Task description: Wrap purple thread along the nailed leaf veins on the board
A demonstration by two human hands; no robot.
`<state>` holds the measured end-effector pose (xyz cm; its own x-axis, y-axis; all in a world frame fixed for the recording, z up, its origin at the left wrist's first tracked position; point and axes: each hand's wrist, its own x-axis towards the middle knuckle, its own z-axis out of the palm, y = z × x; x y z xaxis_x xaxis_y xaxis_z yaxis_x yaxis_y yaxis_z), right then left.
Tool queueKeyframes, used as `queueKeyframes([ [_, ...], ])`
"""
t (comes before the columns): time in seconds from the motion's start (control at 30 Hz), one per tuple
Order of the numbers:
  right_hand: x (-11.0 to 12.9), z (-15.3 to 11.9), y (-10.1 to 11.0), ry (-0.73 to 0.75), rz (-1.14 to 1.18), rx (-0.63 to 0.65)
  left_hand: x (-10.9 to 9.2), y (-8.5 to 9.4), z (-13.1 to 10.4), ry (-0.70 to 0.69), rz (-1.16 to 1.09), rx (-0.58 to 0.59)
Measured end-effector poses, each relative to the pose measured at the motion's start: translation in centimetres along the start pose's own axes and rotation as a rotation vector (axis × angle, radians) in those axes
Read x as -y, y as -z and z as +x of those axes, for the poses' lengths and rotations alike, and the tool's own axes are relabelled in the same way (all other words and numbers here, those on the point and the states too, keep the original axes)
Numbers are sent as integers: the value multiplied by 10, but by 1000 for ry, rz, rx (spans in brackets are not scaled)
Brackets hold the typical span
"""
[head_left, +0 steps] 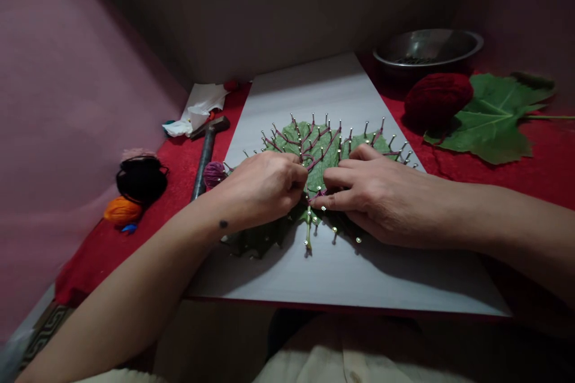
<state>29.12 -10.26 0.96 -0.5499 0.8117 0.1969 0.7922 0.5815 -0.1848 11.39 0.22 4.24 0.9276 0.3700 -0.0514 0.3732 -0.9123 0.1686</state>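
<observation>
A green leaf (309, 131) lies on a white board (296, 87), ringed and crossed by several upright nails. Purple yarn (317, 163) runs between the nails along the veins, with a loose loop near my fingers. My left hand (269, 185) is closed in a pinch over the leaf's middle, on the purple yarn as it appears; its fingertips are partly hidden. To its right, my right hand (377, 191) rests over the leaf with fingers apart. Its index fingertip touches the yarn and nails near the stem (308, 230). A purple yarn ball (214, 174) sits beyond my left wrist.
On the red cloth at left lie a hammer (207, 152), white paper (202, 105), a black yarn ball (142, 179) and an orange one (123, 210). At right are a metal bowl (429, 42) with dark small pieces, a dark red yarn ball (438, 99) and another leaf (494, 114).
</observation>
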Motion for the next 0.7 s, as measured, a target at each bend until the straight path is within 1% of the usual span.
queueKeyframes([
  [0.17, 0, 0, -1, -12, 17, 5, -1, 6, 13, 9, 1, 89],
  [0.37, -1, -1, -1, -13, 70, -20, -14, 10, 29, 77, 74, 151],
  [0.5, -1, -1, 0, -34, 96, -9, -24, 11, 26, 125, 120, 137],
  [0.6, -2, -1, 0, -35, 110, 2, -29, 8, 18, 190, 66, 121],
  [0.67, -2, -1, -1, -37, 116, -2, -30, 3, 11, 240, 42, 79],
  [0.7, -2, -1, -1, -39, 118, -3, -30, 0, 7, 242, 49, 40],
])
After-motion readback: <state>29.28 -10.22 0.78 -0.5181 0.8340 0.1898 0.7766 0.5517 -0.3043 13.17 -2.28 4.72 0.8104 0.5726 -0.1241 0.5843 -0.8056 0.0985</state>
